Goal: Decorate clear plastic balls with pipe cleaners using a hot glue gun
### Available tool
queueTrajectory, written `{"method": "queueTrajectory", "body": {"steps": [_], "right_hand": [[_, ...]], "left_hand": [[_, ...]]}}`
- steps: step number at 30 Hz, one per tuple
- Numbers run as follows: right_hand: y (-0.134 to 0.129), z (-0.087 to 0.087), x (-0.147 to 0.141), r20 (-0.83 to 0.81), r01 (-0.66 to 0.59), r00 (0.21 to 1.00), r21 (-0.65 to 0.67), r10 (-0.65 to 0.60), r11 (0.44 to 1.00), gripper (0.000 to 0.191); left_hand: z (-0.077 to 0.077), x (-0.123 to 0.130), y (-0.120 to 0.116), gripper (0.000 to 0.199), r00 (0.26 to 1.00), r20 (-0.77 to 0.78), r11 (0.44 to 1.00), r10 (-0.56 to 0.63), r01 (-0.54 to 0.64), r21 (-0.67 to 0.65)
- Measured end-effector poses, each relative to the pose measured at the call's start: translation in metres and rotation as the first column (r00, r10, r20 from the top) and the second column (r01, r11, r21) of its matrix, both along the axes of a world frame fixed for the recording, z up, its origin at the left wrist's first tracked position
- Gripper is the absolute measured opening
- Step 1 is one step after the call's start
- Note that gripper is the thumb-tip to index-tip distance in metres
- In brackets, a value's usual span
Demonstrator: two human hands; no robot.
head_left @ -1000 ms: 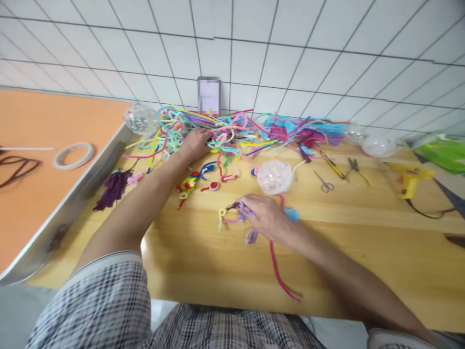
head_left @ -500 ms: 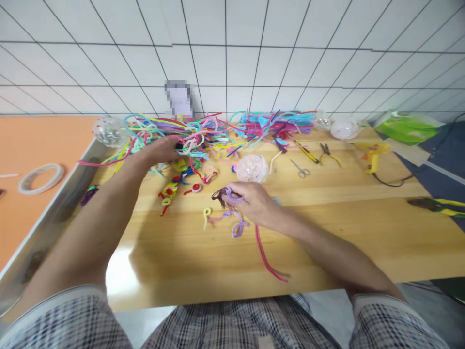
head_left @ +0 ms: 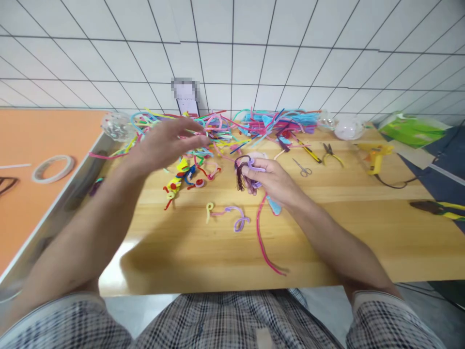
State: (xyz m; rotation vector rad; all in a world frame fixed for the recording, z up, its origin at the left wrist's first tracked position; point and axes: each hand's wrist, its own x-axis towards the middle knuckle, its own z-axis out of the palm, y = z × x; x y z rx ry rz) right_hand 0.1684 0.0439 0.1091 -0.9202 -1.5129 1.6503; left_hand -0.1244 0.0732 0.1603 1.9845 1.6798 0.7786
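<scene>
Looks to me like a craft workshop, or a corner set up as one: a tangle of bright pipe cleaners (head_left: pixel 281 121) runs along the back of the wooden table (head_left: pixel 366 218), with scissors (head_left: pixel 305 170), a knife (head_left: pixel 309 151), pliers (head_left: pixel 330 152) and a yellow glue gun (head_left: pixel 375 157) toward the table's right side. Left of the table, an orange surface (head_left: pixel 22 138) carries what looks like a tape roll (head_left: pixel 51 180), and a white tiled wall (head_left: pixel 290 29) stands behind the table.

No text seems readable; the screen (head_left: pixel 188 107) is blurred.
</scene>
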Motion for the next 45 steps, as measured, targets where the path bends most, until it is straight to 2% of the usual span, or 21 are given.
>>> {"method": "queueTrajectory", "body": {"steps": [2,3,4,6,9,13,15,18,21,23,26,28,31,35,39,45], "right_hand": [[-0.002,-0.001,-0.003,-0.007,-0.038,0.999,-0.020,0.038,0.999,0.046],[-0.003,-0.002,-0.005,-0.010,-0.056,0.998,-0.025,0.056,0.998,0.046],[-0.004,-0.003,-0.005,-0.013,-0.074,0.997,-0.028,0.073,0.997,0.046],[-0.004,-0.005,-0.005,-0.011,-0.110,0.994,-0.036,0.110,0.993,0.043],[-0.003,-0.005,0.000,0.003,-0.162,0.987,-0.034,0.162,0.986,0.034],[0.002,0.000,0.008,0.014,-0.186,0.982,-0.020,0.187,0.982,0.024],[0.003,0.004,0.011,0.015,-0.180,0.983,-0.006,0.180,0.984,0.021],[0.003,0.009,0.013,0.002,-0.160,0.987,-0.008,0.160,0.987,0.018],[0.001,0.011,0.012,0.007,-0.137,0.991,-0.020,0.137,0.990,0.017],[0.000,0.009,0.010,0.019,-0.134,0.991,-0.016,0.135,0.991,0.022],[0.000,0.006,0.007,0.042,-0.123,0.991,-0.010,0.123,0.992,0.032],[0.000,0.005,0.007,0.060,-0.124,0.990,-0.009,0.124,0.992,0.034],[0.000,0.007,0.010,0.096,-0.173,0.980,-0.003,0.172,0.985,0.027],[-0.003,0.011,0.013,0.133,-0.272,0.955,0.052,0.264,0.961,0.031],[-0.007,0.013,0.012,0.169,-0.202,0.969,0.109,0.182,0.973,0.031],[-0.017,0.017,0.008,0.182,-0.077,0.982,0.202,0.039,0.976,0.027]], "left_hand": [[-0.011,0.037,-0.023,0.050,0.937,0.273,0.972,-0.216,0.233,-0.032],[-0.017,0.052,-0.031,0.048,0.887,0.369,0.950,-0.278,0.310,-0.030],[-0.022,0.063,-0.036,0.046,0.845,0.447,0.942,-0.293,0.336,-0.018],[-0.030,0.074,-0.040,0.043,0.796,0.553,0.954,-0.245,0.301,-0.011],[-0.033,0.071,-0.037,0.044,0.735,0.663,0.968,-0.143,0.242,-0.059],[-0.030,0.064,-0.036,0.045,0.600,0.795,0.932,-0.092,0.333,-0.143],[-0.030,0.064,-0.036,0.045,0.567,0.822,0.900,-0.051,0.384,-0.208],[-0.031,0.064,-0.037,0.041,0.612,0.784,0.875,-0.102,0.430,-0.222],[-0.032,0.067,-0.040,0.027,0.689,0.691,0.889,-0.217,0.432,-0.151],[-0.034,0.070,-0.042,0.024,0.680,0.686,0.887,-0.259,0.449,-0.110],[-0.041,0.075,-0.045,0.034,0.610,0.730,0.869,-0.309,0.493,-0.043],[-0.045,0.077,-0.046,0.040,0.595,0.740,0.874,-0.313,0.485,-0.019],[-0.047,0.077,-0.047,0.041,0.641,0.702,0.897,-0.311,0.442,-0.006],[-0.043,0.078,-0.052,0.041,0.683,0.652,0.913,-0.329,0.406,0.036],[-0.040,0.081,-0.060,0.038,0.703,0.617,0.913,-0.354,0.404,0.064],[-0.043,0.083,-0.068,0.023,0.750,0.561,0.937,-0.350,0.291,0.196]]}}
